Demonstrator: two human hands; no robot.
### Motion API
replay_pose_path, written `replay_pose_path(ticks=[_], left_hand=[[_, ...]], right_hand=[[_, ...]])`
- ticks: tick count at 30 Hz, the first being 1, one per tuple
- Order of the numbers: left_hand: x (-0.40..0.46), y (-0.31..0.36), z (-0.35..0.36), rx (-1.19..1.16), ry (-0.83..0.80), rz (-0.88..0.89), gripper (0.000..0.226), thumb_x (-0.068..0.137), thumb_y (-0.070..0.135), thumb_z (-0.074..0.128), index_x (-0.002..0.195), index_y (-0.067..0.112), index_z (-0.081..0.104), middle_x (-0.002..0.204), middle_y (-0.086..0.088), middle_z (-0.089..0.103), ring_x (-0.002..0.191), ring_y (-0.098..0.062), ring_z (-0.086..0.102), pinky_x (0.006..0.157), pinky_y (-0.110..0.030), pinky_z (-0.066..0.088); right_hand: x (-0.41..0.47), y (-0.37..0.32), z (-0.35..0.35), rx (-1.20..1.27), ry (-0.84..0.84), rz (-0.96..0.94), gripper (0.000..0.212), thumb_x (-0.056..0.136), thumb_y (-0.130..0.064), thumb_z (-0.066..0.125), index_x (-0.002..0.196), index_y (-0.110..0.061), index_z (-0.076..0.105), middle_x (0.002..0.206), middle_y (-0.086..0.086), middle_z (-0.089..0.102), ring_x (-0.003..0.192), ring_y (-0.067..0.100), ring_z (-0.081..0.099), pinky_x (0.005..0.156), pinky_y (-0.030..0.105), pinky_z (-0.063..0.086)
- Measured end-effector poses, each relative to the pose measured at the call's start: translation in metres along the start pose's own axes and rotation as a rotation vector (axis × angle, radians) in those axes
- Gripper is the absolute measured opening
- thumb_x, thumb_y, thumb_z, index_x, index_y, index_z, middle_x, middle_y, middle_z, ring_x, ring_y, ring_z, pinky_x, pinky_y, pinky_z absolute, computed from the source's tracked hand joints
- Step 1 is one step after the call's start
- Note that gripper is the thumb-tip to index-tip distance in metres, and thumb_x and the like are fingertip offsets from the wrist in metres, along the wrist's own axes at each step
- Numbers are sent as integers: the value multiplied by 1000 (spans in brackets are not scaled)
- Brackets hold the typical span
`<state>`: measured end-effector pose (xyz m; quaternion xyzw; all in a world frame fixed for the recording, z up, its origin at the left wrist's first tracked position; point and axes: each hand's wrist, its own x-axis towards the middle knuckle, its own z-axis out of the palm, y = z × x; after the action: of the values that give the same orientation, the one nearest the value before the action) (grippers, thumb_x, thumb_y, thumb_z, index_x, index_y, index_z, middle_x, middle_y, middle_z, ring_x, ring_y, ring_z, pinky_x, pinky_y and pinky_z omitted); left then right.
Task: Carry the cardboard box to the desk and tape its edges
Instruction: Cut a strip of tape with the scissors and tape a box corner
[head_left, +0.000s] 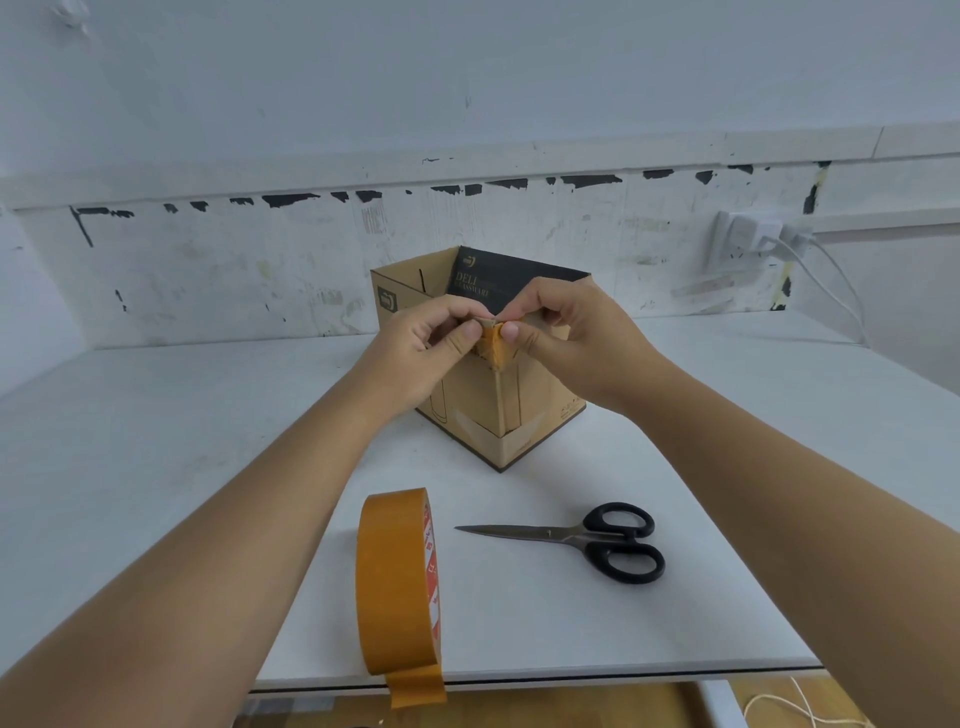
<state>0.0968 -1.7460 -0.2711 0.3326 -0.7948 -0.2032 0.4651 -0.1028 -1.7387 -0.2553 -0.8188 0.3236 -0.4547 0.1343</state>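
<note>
A: Where is the box?
B: On the white surface, open at the top, one corner turned toward the camera.
A: And the hands?
B: Both are at the top of that near corner. The left hand and the right hand each pinch the strip of tape folded over the corner, thumbs pressing it from 9 and 3 o'clock.
A: What else lies there?
B: The roll stands on edge at 6 o'clock from the box, its loose end hanging over the surface's rim. The scissors lie closed at 3 o'clock from the roll, tips pointing toward it.
</note>
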Motion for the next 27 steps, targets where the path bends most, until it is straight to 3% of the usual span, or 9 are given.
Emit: replay_pose_path(ticks=[4,8,10,12,15,17,18,23,27], left_hand=[[3,-1,2,50,1,7,25,97,13,51,104,34,62,96,-1,69,90,-22,62,84,-29,51],[3,-1,4,46,23,25,27,98,8,46,106,30,61,96,13,65,91,2,60,83,-15,47],[4,-1,8,47,28,18,24,99,7,45,108,23,61,96,13,64,90,5,58,81,-11,44],[2,-1,8,55,12,10,26,100,10,43,110,26,61,97,14,63,91,4,58,83,-12,45],[-1,-4,6,28,-14,-24,26,99,17,45,113,35,58,97,-4,65,93,-16,60,86,-25,50],[0,-4,8,29,-4,-20,24,98,16,49,113,32,58,93,-25,61,87,-40,55,84,-43,50],[0,-3,9,29,6,-10,25,97,14,50,112,32,58,91,-28,60,84,-43,54,83,-45,51],[0,-7,6,72,-23,10,32,98,15,47,116,40,55,89,-9,64,82,-16,58,81,-20,49],[-1,-7,8,54,-9,17,36,99,11,45,115,41,55,92,27,62,92,2,58,84,-11,44]], right_hand=[[3,1,-4,4,-36,47,5,90,-15,66,92,-16,70,85,-5,70,76,4,61,73,20,49],[3,0,-8,-17,-54,70,8,91,-14,64,95,-16,71,87,-4,71,81,11,62,78,31,52],[2,-1,-7,-39,-43,73,9,92,-14,63,95,-17,70,88,-2,71,82,16,63,79,36,53],[0,-1,-8,-36,-48,86,12,93,-12,61,97,-19,70,90,-5,70,84,10,62,81,32,53],[0,-1,-9,-30,-48,86,15,93,-9,60,99,-19,70,90,-8,69,82,2,61,82,25,54],[1,-2,-7,-51,-36,76,14,93,-9,60,97,-18,70,89,-5,69,82,8,62,80,29,54],[2,-2,-7,-59,-32,73,14,93,-8,60,97,-18,70,88,-5,69,82,10,63,80,29,55],[-1,0,-10,-49,-56,84,20,93,-4,58,102,-19,69,90,-11,66,83,-2,59,79,12,48],[-1,-1,-8,-76,-51,78,23,92,-2,58,101,-21,69,91,-12,65,84,-5,57,77,4,43]])
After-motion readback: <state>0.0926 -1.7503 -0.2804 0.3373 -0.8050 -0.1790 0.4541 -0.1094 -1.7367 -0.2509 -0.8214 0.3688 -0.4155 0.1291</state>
